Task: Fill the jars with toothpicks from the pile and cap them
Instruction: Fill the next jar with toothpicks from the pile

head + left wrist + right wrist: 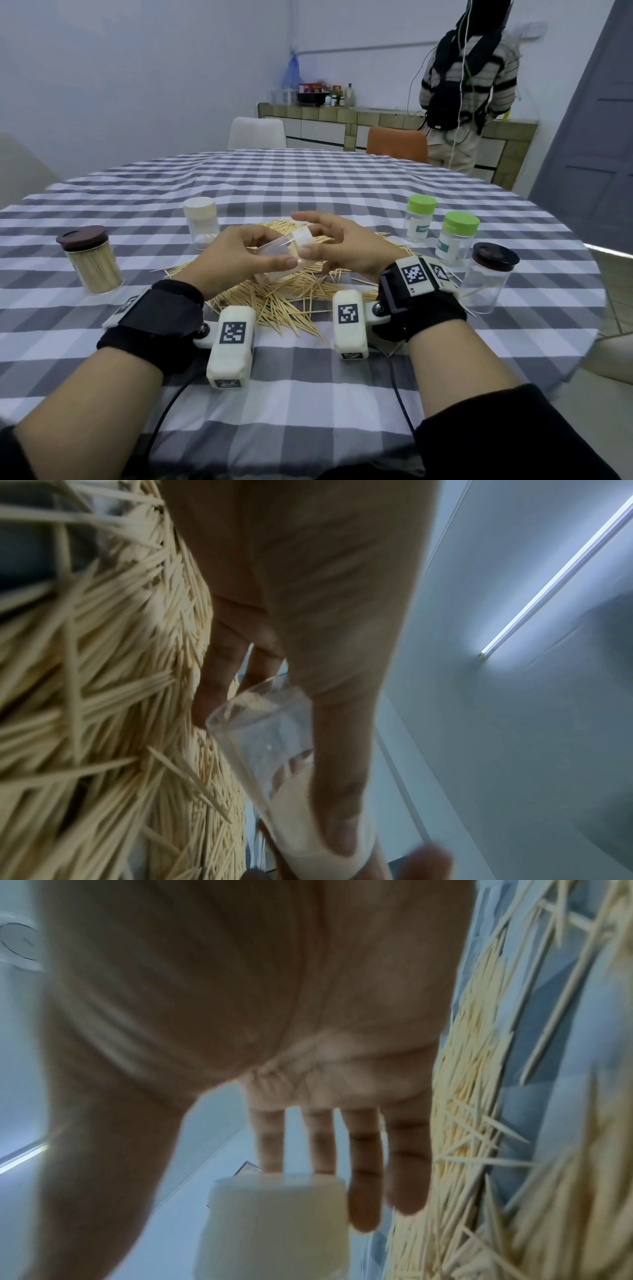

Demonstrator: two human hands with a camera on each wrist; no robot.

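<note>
My left hand (239,253) grips a small clear jar (277,245), tilted with its white cap (303,236) pointing up and to the right, above the toothpick pile (291,298). My right hand (329,240) is at the cap end, fingers spread and nearly straight behind the cap, thumb against the jar just below it. In the left wrist view the jar (260,731) looks almost empty, with the pile (103,696) beside it. The right wrist view shows the cap (277,1218) in front of my straight fingers (363,1177).
A full jar with a brown lid (94,262) stands at the left and a white-capped jar (201,222) behind the pile. Two green-capped jars (419,217) and a dark-lidded clear jar (488,277) stand at the right. A person (469,85) stands beyond the table.
</note>
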